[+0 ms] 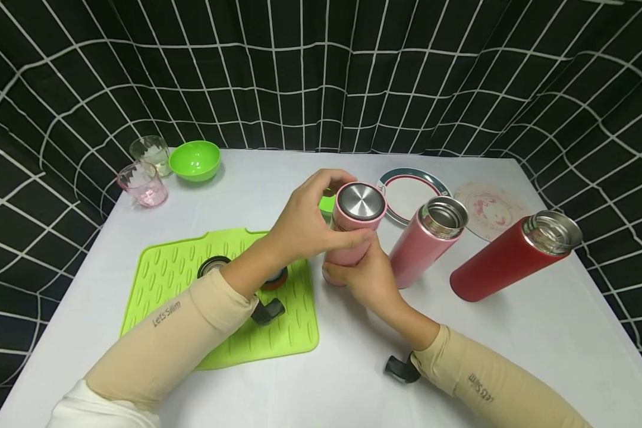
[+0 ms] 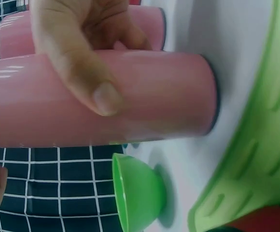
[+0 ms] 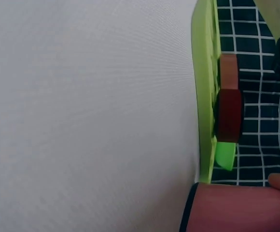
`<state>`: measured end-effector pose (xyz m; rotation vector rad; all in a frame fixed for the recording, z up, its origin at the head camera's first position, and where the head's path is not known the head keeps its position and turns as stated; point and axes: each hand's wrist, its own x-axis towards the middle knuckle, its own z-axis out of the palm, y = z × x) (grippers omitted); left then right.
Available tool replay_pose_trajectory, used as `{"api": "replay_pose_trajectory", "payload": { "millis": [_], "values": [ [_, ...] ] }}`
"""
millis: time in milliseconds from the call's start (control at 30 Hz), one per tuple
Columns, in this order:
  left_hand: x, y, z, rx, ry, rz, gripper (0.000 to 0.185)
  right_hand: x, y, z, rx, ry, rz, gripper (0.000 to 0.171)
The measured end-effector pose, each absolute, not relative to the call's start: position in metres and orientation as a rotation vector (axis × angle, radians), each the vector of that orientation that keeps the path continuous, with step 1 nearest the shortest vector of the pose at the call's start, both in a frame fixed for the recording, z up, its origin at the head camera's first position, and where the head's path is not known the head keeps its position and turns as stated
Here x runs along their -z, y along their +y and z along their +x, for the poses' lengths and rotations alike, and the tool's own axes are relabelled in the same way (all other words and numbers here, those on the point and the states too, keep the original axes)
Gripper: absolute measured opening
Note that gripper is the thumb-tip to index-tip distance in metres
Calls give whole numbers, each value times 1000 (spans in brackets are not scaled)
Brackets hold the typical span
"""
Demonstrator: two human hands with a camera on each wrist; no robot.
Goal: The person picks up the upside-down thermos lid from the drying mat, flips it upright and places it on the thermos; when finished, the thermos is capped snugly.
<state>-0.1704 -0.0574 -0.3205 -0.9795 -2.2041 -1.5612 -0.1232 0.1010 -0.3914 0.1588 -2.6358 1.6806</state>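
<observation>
A pink thermos bottle [image 1: 348, 255] with a steel-topped lid [image 1: 361, 201] stands upright on the white table. My left hand [image 1: 312, 220] holds it around the lid, with the thumb across the front. Lower down, my right hand [image 1: 371, 273] grips the body; its thumb lies on the pink side in the left wrist view. Just to the right stand a second pink thermos [image 1: 419, 246] and a red thermos [image 1: 505, 261], both without lids. In the right wrist view, the held bottle's lower part [image 3: 241, 208] shows at the bottom edge.
Left of the bottles lies a green ridged mat [image 1: 171, 297] bearing loose lids [image 1: 212, 266], partly hidden by my left arm. Farther back are a green bowl [image 1: 195, 160], two glasses [image 1: 143, 184] and two plates [image 1: 409, 193]. Another green bowl [image 2: 140, 193] stands behind the held bottle.
</observation>
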Motion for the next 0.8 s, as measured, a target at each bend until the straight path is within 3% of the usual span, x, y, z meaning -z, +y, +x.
{"api": "replay_pose_trajectory", "payload": {
  "millis": [800],
  "values": [
    [318, -54, -168, 1696, -2243, -980, 76, 394, 101, -125, -1654, -2622, 200, 73]
  ]
}}
